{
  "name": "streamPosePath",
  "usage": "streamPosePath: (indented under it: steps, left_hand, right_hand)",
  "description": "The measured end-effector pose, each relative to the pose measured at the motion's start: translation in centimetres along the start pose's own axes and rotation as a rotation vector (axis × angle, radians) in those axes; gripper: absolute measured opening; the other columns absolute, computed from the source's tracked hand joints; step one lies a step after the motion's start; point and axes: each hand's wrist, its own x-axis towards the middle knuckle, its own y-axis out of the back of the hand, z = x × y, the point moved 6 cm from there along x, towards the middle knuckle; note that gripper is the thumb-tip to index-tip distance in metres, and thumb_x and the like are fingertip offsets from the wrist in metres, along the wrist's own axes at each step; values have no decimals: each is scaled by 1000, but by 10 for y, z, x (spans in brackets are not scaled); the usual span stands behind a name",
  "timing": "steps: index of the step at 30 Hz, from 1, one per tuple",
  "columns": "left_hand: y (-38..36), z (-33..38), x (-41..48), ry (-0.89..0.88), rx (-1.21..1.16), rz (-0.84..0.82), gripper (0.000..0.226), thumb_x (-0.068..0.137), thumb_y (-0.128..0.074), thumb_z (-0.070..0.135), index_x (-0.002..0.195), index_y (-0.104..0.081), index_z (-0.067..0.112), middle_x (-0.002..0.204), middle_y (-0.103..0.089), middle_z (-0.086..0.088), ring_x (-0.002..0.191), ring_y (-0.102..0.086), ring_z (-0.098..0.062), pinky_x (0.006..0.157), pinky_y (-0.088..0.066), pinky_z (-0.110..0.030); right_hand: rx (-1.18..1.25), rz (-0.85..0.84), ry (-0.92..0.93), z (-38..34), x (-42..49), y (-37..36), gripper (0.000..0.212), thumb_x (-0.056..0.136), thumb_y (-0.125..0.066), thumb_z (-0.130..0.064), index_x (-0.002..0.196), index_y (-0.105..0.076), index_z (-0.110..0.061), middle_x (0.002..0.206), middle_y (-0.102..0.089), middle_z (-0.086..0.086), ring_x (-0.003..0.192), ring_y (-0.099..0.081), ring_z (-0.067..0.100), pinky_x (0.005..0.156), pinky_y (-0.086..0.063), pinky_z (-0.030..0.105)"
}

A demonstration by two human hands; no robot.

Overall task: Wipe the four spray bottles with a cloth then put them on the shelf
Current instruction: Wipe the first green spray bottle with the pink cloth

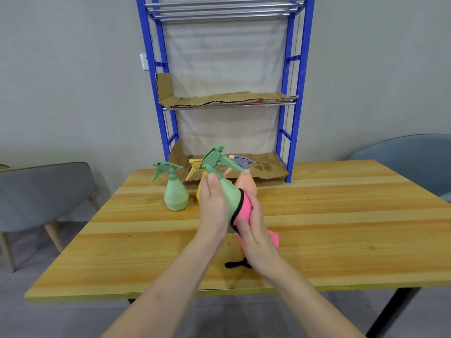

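Seeming light and slick, the green bottle (229, 193) is gripped at its neck by the left hand (213, 208); the soft cloth (245, 207) is clasped against it by the right hand (253, 230).

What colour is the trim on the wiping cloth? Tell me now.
Black trim on a pink cloth, seen in the head view.

Left hand (212, 206) gripping green bottle (228, 191), right hand (255, 236) pressing pink cloth (245, 208) against it
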Motion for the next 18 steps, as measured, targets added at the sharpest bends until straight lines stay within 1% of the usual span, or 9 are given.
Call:
streamPosePath:
  steps: [2,6,8,9,10,13,15,16,18]
  left_hand:
    - [1,0,2,-6,-19,-35,43,109,-35,48,112,-65,17,110,-69,-13,106,-66,-32,103,-51,-55]
    - [-2,-1,5,18,-77,-70,54,108,-36,53,133,-60,12,126,-69,-13,123,-63,-34,109,-49,-51]
    - [-4,-5,7,1,-21,-78,50,108,-31,54,132,-52,15,126,-66,1,121,-62,-17,107,-48,-32]
    - [-5,-6,6,-7,22,-75,41,109,-27,52,128,-46,20,121,-60,10,115,-58,-7,98,-44,-20]
    - [-7,-7,6,-1,58,-69,34,110,-24,50,124,-41,23,114,-55,12,109,-54,-5,88,-41,-16]
    - [-10,-11,-1,21,98,-78,27,110,-24,49,114,-40,27,108,-52,6,99,-53,-7,78,-41,-20]
    - [-12,-11,-7,19,62,-77,16,109,-30,48,112,-43,40,109,-54,16,97,-56,9,80,-42,-15]
    - [-14,-10,-9,26,19,-83,15,109,-33,48,117,-46,43,112,-56,20,95,-56,18,81,-43,-11]
    - [-16,-8,-12,40,-35,-80,29,107,-40,49,128,-53,34,116,-63,17,96,-60,19,82,-48,-10]
  right_hand:
    - [294,-32,-178,3,0,-1,42,112,-29,-43,154,-27,-39,152,-47,-18,127,-49,-19,108,-40,9]
    - [527,3,-297,13,6,-4,57,97,-39,-54,150,-37,-34,143,-61,-8,127,-62,4,112,-49,33]
    - [496,29,-277,16,7,-4,56,97,-39,-58,149,-36,-36,144,-59,-6,127,-61,4,110,-50,34]
    - [448,47,-264,19,7,-2,56,99,-39,-62,149,-34,-39,146,-57,-6,130,-59,5,112,-49,36]
    - [392,65,-236,20,7,-1,58,100,-39,-66,151,-31,-41,150,-53,-7,135,-55,6,115,-46,39]
    - [149,142,-93,16,9,8,59,103,-39,-58,156,-23,-38,158,-38,-8,146,-40,7,121,-38,43]
    - [-22,213,34,10,11,12,62,104,-41,-50,158,-23,-25,159,-31,-4,149,-33,12,122,-35,44]
    - [-95,236,94,7,11,11,65,105,-40,-49,159,-23,-18,160,-28,-2,150,-31,16,123,-33,45]
    - [-148,237,143,5,9,8,69,107,-37,-51,161,-20,-11,163,-26,0,153,-27,18,125,-30,41]
